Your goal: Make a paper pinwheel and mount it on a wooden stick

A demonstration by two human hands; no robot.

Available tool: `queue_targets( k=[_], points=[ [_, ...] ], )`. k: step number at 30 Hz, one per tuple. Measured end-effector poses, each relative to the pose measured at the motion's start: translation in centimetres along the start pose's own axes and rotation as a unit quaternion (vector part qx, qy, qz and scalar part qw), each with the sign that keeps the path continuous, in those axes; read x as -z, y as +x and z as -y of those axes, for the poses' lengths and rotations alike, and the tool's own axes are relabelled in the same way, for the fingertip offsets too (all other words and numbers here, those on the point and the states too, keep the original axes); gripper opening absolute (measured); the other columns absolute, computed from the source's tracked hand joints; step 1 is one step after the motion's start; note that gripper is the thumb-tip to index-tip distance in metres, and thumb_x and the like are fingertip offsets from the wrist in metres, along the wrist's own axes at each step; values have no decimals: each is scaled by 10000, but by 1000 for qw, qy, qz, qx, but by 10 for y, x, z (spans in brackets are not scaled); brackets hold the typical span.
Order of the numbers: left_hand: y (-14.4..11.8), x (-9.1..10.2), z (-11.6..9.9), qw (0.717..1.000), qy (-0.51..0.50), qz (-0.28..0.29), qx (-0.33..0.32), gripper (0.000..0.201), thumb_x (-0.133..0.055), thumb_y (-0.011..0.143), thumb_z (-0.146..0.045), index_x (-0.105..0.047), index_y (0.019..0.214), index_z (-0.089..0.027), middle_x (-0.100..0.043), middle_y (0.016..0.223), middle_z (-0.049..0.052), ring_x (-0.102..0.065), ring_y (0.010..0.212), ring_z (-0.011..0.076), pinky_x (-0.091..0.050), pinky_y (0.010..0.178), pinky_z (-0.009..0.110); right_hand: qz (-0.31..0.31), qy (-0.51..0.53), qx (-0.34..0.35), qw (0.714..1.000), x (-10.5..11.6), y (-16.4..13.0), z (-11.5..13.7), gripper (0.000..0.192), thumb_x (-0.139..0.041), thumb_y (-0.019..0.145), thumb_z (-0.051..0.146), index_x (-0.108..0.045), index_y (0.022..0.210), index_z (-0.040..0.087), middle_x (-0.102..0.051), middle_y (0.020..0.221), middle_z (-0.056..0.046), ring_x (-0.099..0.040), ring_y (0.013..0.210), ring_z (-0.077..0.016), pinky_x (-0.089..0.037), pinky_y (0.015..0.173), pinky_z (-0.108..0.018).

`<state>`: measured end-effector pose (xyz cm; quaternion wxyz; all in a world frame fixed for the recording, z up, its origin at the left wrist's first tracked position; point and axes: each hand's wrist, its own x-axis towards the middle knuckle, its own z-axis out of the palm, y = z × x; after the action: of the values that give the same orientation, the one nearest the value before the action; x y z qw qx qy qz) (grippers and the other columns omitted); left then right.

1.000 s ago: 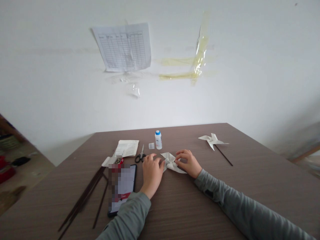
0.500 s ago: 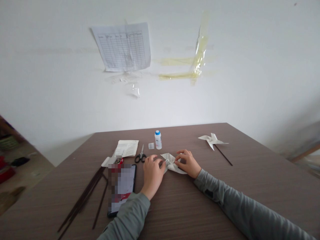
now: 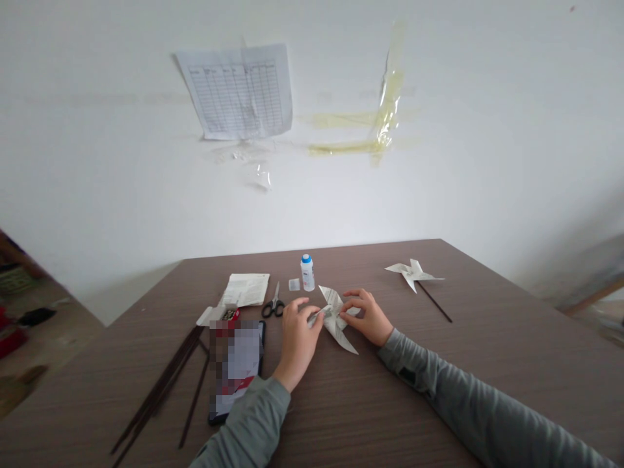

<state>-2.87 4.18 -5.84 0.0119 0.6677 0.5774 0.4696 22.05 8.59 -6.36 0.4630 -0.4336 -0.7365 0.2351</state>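
Between my hands is a paper pinwheel made from a printed page, its pointed blades spread out over the table. My left hand pinches its left side between thumb and fingers. On the right, my right hand has thumb and forefinger closed on the paper near the middle. The fingers partly cover the pinwheel's left and right blades. Just behind it stands a white glue bottle with a blue cap, beside a small clear box.
Scissors, a stack of printed paper, a phone and several dark sticks lie to the left. A small red box touches the phone's top. Another pinwheel on a stick rests at the back right.
The pinwheel has turned between my hands: one blade now points up toward the bottle, another down to the right. Both hands stay in nearly the same place.
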Motion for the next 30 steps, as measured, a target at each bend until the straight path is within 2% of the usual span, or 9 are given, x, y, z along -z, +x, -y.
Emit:
queue_targets(
  k=[8,15,19,25,30],
  points=[
    [2,7,-7,997,-70,10,27,97,-932,1079,-275,-999,1013,-299,-886,1310,111,-853,1345,364,-717,1255,598,4,10,9,1000,3,0,2,74,-1058,919,278,-1004,893,322,-930,1399,-142,-824,1403,-441,-637,1333,-712],
    [0,6,-7,996,-74,18,35,109,-929,1057,-214,-1001,1044,-294,-892,1316,111,-871,1346,357,-714,1273,583,17,20,18,999,0,1,-4,91,-1080,888,280,-1018,879,346,-969,1179,-117,-844,1382,-439,-662,1315,-677],
    [-1,5,-7,997,-67,14,23,63,-931,1059,-282,-990,1039,-294,-894,1286,113,-873,1340,365,-717,1257,584,12,30,32,999,1,1,-3,117,-1111,896,327,-1006,854,354,-969,1108,-103,-872,1312,-416,-691,1287,-655],
    [-3,0,-7,999,-11,25,18,183,-1032,966,-419,-1000,1109,-310,-909,1397,138,-857,1372,424,-714,1250,659,18,29,44,998,2,2,2,143,-1132,915,382,-1006,851,362,-964,1093,-96,-861,1325,-412,-698,1279,-650],
    [-2,-4,-4,999,3,51,-2,96,-1071,913,-279,-998,964,-314,-937,1410,156,-868,1380,473,-706,1266,745,28,21,46,998,1,2,3,137,-1090,934,270,-1018,869,366,-961,1120,-101,-846,1364,-429,-690,1271,-654]
  ],
)
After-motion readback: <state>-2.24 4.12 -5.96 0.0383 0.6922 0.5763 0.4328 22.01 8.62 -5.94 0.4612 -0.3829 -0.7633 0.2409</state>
